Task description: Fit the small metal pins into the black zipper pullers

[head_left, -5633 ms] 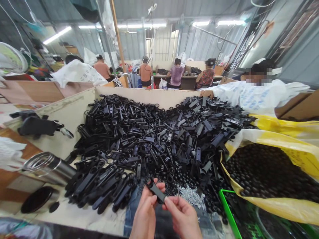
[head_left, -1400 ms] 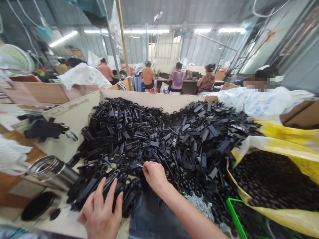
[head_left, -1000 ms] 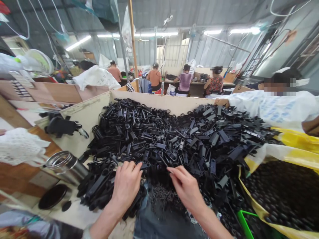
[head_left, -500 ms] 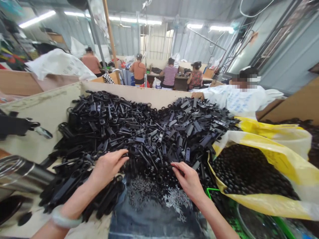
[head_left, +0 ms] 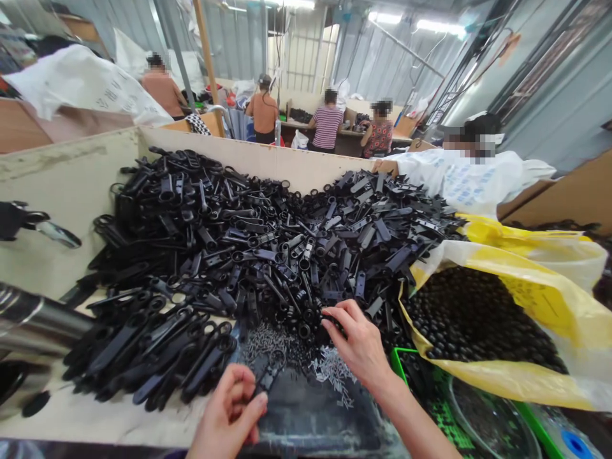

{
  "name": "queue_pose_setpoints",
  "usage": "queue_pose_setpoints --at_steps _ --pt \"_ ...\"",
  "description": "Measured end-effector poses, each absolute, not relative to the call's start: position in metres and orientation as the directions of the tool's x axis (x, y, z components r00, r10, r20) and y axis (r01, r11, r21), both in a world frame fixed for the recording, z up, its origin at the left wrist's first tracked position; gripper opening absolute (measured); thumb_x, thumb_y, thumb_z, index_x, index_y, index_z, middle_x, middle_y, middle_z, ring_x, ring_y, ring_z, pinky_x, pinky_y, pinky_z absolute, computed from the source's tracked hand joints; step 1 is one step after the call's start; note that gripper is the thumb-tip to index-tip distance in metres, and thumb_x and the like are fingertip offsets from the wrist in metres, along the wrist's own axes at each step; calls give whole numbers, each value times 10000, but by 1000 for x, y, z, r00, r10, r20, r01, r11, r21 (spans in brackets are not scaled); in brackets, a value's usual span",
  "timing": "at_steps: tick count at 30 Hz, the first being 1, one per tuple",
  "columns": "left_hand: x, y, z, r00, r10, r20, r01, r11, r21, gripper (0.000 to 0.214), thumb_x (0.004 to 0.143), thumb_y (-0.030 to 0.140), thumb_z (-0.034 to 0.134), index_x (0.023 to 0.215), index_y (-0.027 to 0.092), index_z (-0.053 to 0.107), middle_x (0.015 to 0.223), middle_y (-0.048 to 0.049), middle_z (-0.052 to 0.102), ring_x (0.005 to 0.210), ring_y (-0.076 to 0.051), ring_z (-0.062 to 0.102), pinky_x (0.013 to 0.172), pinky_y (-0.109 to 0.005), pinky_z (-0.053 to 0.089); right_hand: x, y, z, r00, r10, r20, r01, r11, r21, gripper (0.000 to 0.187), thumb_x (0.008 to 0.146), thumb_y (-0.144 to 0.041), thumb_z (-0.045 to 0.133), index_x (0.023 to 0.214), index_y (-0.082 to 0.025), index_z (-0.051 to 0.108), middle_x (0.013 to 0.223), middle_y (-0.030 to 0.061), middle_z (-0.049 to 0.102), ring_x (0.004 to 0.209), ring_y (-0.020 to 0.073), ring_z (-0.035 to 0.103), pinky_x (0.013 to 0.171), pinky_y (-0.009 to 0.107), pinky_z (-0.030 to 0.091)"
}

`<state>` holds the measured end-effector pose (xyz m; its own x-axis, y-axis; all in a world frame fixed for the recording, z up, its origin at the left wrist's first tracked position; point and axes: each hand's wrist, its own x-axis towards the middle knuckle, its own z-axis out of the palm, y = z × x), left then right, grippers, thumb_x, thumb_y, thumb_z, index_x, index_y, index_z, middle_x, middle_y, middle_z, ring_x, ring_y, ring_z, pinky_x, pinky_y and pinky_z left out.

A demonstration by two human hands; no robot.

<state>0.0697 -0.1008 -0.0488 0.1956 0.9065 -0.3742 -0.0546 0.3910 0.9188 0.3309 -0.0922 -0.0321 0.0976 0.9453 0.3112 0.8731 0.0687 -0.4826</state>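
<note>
Head view — hands (head_left: pixel 228 413) (head_left: pixel 357 338), any hold unclear

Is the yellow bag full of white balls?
No, the yellow plastic bag holds small round black pieces.

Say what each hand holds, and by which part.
Right hand: fingertips on a black plastic piece, but a hold, or its place, cannot be told. Left hand: nothing visibly held.
</note>
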Motion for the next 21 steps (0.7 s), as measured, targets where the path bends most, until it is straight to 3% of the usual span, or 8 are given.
queue_pose_setpoints --at_steps 3,5,9,12,14,16,18,21 --pt "75 -99 -46 276 861 -428 -116 471 874 756 656 525 888 1256 270 505 632 97 617 405 -89 541 420 -188 413 309 -86 -31 30 984 175 905 48 -422 158 995 -259 588 1083 -240 718 914 44 711 819 212 722 702 268 497" --pt "76 -97 -37 361 784 -505 -124 577 807 822 655 523 890 1317 232 498 666 64 637 440 -104 556 434 -215 449 300 -81 -33 44 992 122 908 11 -418 147 967 -201 602 1020 -229 736 889 50 734 789 227 733 676 276 495" --pt "78 -96 -20 464 668 -582 -149 707 692 539 710 437 865 1107 195 591 737 31 623 555 -135 596 559 -324 577 302 -80 -37 92 988 124 870 -19 -493 182 940 -155 581 959 -220 750 932 57 773 838 241 750 707 288 516" --pt "81 -94 -15 494 621 -609 -248 772 586 407 810 317 752 1144 236 535 694 71 565 553 -128 553 647 -402 609 310 -90 -31 147 980 131 817 -46 -574 179 951 -223 578 999 -215 751 942 44 788 837 215 747 726 270 536" --pt "84 -92 -16 528 580 -620 -324 813 484 307 853 279 694 1113 246 532 625 93 507 500 -109 462 591 -354 583 311 -99 -25 195 974 115 714 -60 -698 207 960 -311 583 993 -199 754 869 39 782 740 193 722 659 250 535" --pt "90 -90 -19 603 530 -596 -360 848 389 172 888 330 688 944 221 568 543 107 423 433 -81 333 466 -251 484 304 -109 -20 237 968 83 525 -56 -849 269 949 -406 606 962 -183 757 800 40 758 670 185 679 597 244 517" --pt "97 -90 -21 683 482 -549 -367 876 312 264 895 409 701 803 195 578 498 108 380 402 -62 268 416 -212 408 294 -117 -18 272 960 71 341 -28 -939 323 925 -477 641 926 -176 759 768 43 736 638 179 642 570 246 498" --pt "109 -95 -22 742 418 -524 -335 908 250 304 890 421 690 759 153 627 550 47 510 476 -89 467 562 -276 515 280 -126 -19 313 944 106 259 22 -966 365 905 -536 667 892 -184 760 757 44 724 619 172 617 554 245 484"
